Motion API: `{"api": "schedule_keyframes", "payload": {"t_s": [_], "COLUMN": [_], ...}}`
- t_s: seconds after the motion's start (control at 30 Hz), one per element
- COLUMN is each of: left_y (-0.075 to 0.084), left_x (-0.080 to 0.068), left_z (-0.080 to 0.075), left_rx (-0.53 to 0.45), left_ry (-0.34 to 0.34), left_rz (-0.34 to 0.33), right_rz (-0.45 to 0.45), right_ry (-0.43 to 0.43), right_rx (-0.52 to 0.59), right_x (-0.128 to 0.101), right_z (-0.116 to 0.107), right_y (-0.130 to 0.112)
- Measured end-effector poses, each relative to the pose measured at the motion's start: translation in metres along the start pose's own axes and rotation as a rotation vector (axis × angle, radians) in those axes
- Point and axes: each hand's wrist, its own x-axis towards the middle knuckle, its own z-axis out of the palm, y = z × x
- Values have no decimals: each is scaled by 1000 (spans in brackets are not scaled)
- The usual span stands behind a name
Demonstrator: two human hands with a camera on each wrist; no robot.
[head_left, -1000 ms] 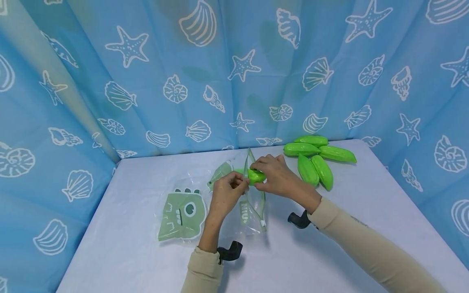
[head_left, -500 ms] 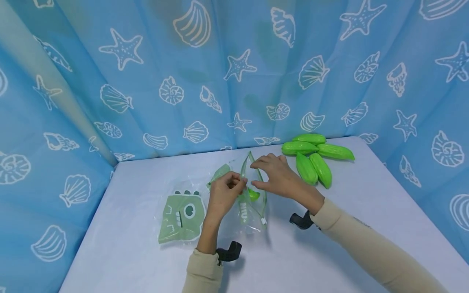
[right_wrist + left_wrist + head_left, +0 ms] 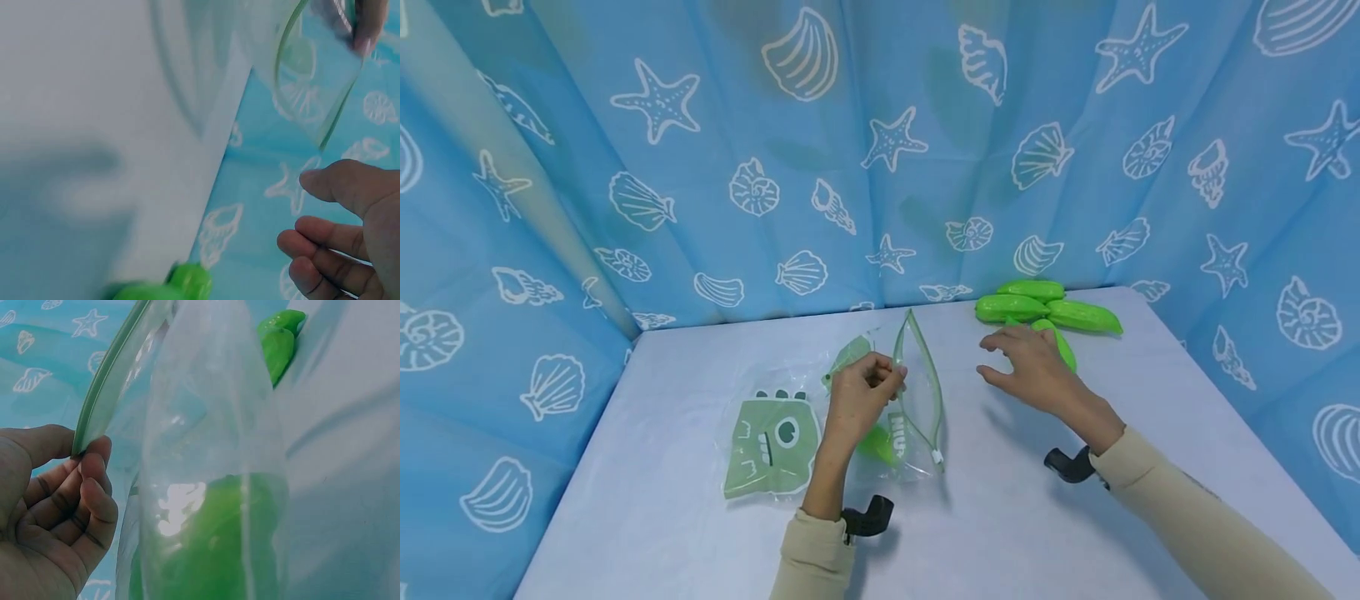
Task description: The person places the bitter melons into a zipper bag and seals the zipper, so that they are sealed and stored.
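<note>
The left hand pinches the green zip edge of a clear bag between thumb and fingers. The bag's gaping mouth faces right; its long axis runs from far to near, slider at the near end. A green pod lies inside, low in the bag; its axis cannot be told through the film. The right hand is released, fingers bent, apart from the bag. Beyond it, loose pods point mainly left-right. A dinosaur-printed bag lies flat at left.
</note>
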Motion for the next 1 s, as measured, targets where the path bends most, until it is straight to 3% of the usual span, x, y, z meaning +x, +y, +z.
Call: {"api": "schedule_keyframes", "payload": {"t_s": [0.27,0.47,0.7,1.0], "left_y": [-1,-2,-1,-2], "left_x": [-3,-2,0,0], "left_z": [2,3,4,3], "left_rx": [-1,14,10,4], "left_ry": [-5,-7,-4,-2], "left_rz": [-23,-19,-22,-30], "right_rz": [165,227,295,315], "right_ry": [-14,15,37,7], "right_rx": [-88,-114,-131,-150], "right_x": [-15,-27,-35,-37], "right_z": [-8,-8,-6,4], "right_y": [46,72,88,97]}}
